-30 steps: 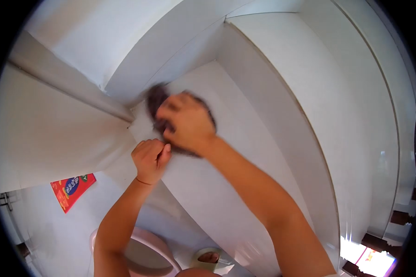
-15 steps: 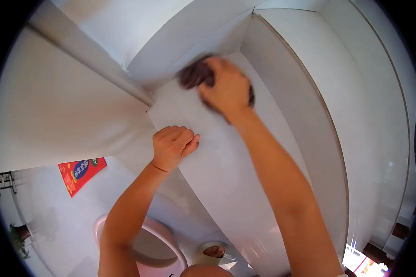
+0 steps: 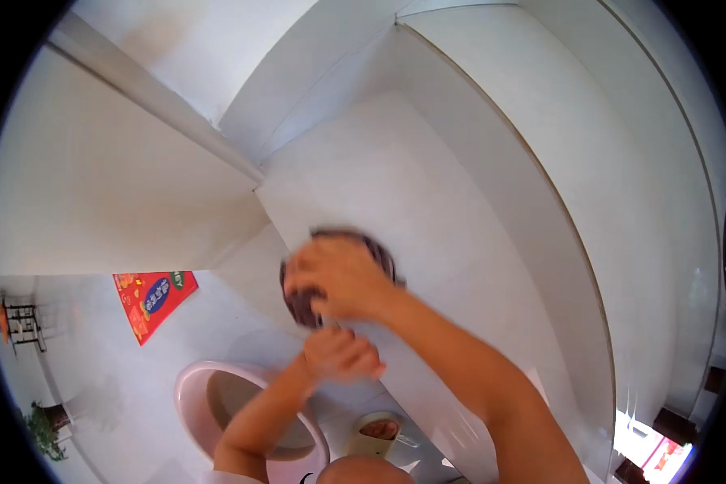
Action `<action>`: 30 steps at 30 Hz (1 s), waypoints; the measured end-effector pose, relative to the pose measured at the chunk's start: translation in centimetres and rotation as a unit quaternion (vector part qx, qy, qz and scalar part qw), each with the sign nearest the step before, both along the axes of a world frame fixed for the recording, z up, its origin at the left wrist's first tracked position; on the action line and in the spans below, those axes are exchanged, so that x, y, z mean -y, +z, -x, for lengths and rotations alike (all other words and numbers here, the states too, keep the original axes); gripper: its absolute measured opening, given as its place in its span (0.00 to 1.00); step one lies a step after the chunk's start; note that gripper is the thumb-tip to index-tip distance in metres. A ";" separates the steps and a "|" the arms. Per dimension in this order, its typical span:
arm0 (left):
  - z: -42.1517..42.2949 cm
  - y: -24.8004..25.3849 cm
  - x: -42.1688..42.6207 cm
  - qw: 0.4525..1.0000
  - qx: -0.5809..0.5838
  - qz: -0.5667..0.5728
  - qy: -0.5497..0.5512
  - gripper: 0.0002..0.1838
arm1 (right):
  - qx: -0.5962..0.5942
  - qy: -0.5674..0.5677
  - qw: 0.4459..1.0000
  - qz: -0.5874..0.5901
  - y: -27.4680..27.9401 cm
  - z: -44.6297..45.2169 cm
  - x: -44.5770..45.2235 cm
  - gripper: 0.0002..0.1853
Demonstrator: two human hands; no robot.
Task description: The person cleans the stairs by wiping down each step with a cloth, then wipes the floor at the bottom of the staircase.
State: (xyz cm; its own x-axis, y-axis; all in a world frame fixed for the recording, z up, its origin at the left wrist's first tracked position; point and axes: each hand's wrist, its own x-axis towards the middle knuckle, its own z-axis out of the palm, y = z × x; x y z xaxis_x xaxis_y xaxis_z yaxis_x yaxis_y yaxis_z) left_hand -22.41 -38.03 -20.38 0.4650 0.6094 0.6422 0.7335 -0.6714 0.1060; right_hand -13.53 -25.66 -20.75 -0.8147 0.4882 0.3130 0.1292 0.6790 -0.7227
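Observation:
A dark, crumpled cloth (image 3: 299, 305) lies on the white shelf surface (image 3: 452, 266), close to its left edge. My right hand (image 3: 339, 278) presses over the cloth, with dark folds showing on both sides of the fingers. Just below it, my left hand (image 3: 341, 355) is curled into a fist, slightly blurred, and nothing shows in it. The two hands are very close together; whether they touch I cannot tell.
A pink basin (image 3: 192, 403) stands on the floor at lower left, partly behind my left forearm. A red printed packet (image 3: 157, 302) is at left by a pale panel (image 3: 121, 177). A slippered foot (image 3: 375, 431) shows below. A raised white ledge (image 3: 573, 161) runs along the right.
My right hand has drawn the cloth from the far end of the shelf surface back toward me and to the left. My left fist has moved down and slightly right.

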 end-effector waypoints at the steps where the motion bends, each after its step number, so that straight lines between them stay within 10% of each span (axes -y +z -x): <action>1: -0.9 0.0 2.2 1.000 0.019 0.007 -0.013 0.13 | 0.012 0.018 0.999 -0.026 0.0 -1.8 2.9 0.17; 10: -3.7 -0.8 10.9 0.979 0.072 0.192 0.004 0.06 | 0.028 -0.192 0.973 0.127 5.8 -10.7 -3.3 0.20; 14: -5.0 0.0 11.2 0.950 0.088 0.298 0.027 0.05 | 0.058 -0.379 0.892 -0.240 -1.3 -7.2 -13.7 0.20; 20: -7.2 0.4 15.5 0.899 0.123 0.412 0.082 0.05 | -0.029 -0.190 0.959 -0.207 -2.5 -7.6 -2.9 0.23; 30: -6.3 6.1 22.7 0.875 0.056 0.472 0.096 0.05 | 0.145 -0.237 0.955 0.098 3.8 -20.2 32.6 0.21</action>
